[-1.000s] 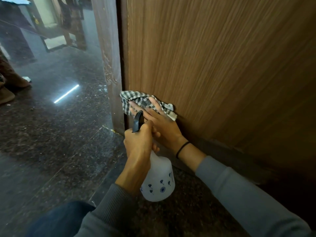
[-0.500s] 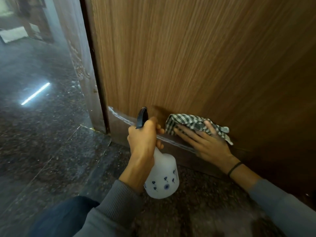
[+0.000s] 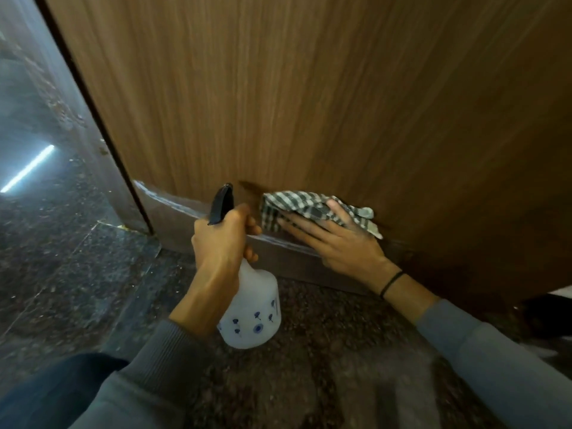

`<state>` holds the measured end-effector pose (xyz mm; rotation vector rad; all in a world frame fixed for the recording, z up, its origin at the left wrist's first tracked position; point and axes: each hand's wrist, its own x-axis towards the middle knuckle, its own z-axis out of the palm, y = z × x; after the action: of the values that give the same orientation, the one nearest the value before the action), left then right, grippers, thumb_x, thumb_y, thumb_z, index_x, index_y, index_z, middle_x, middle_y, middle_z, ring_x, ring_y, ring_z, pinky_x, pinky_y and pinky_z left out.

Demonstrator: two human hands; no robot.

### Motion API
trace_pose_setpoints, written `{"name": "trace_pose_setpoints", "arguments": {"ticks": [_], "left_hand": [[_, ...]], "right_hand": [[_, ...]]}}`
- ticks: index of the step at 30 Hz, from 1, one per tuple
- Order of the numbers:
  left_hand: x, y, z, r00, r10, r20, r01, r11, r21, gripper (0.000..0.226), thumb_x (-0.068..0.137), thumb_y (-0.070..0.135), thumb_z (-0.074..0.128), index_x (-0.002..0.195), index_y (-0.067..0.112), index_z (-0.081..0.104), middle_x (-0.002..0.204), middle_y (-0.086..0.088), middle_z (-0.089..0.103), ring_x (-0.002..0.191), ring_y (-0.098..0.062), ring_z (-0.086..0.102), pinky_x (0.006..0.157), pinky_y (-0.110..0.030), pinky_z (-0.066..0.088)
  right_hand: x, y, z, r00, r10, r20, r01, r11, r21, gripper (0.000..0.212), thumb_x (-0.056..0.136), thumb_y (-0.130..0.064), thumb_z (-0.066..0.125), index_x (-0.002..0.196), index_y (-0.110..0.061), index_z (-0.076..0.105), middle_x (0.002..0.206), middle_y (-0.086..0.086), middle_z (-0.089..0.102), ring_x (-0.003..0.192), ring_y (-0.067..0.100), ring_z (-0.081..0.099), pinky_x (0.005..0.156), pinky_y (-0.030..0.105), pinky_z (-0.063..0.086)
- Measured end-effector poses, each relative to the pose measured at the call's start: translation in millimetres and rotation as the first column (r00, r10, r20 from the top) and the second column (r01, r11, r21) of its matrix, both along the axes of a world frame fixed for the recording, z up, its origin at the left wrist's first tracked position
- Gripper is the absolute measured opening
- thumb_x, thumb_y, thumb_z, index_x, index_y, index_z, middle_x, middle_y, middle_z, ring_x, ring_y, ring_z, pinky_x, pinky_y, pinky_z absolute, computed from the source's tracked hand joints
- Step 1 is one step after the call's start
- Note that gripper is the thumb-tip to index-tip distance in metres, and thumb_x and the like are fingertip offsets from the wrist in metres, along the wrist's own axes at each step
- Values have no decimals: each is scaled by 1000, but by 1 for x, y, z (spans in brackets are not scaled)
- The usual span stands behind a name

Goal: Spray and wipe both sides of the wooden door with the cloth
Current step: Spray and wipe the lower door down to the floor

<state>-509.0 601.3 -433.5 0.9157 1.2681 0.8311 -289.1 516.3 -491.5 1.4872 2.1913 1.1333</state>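
Flat-fingered, the right hand (image 3: 340, 243) is pressing the checked cloth (image 3: 297, 202) against the foot of the wooden door (image 3: 309, 88), just above its dark bottom strip (image 3: 278, 258). Just left of the cloth, the left hand (image 3: 221, 239) is gripping the neck of the white spray bottle (image 3: 253, 317), fingers curled round it, over the speckled stone floor (image 3: 325, 351).

This seems a doorway in a hall or lobby; the kind of building is not clear. A wooden door (image 3: 309, 103) with a metal strip (image 3: 278, 258) at its foot meets a polished dark stone floor (image 3: 340, 351), which mirrors a light (image 3: 28, 168).
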Motion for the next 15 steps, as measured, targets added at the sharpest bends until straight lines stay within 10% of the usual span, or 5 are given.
{"name": "trace_pose_setpoints", "arguments": {"ticks": [9, 15], "left_hand": [[53, -36, 7, 973, -201, 113, 208, 976, -56, 23, 94, 21, 65, 82, 2, 66, 67, -9, 70, 33, -15, 44, 52, -33, 46], [60, -35, -1, 975, -204, 87, 213, 972, -97, 22, 93, 22, 65, 87, 1, 67, 71, -12, 72, 33, -14, 44, 49, -31, 46]], "right_hand": [[86, -108, -4, 970, -186, 157, 201, 976, -81, 88, 83, -6, 46, 163, -24, 14, 166, -2, 20, 119, 20, 48, 126, 48, -4], [49, -69, -2, 987, -159, -39, 158, 987, -37, 77, 86, -11, 54, 158, -24, 30, 164, -4, 26, 117, 19, 47, 126, 48, -5]]}}
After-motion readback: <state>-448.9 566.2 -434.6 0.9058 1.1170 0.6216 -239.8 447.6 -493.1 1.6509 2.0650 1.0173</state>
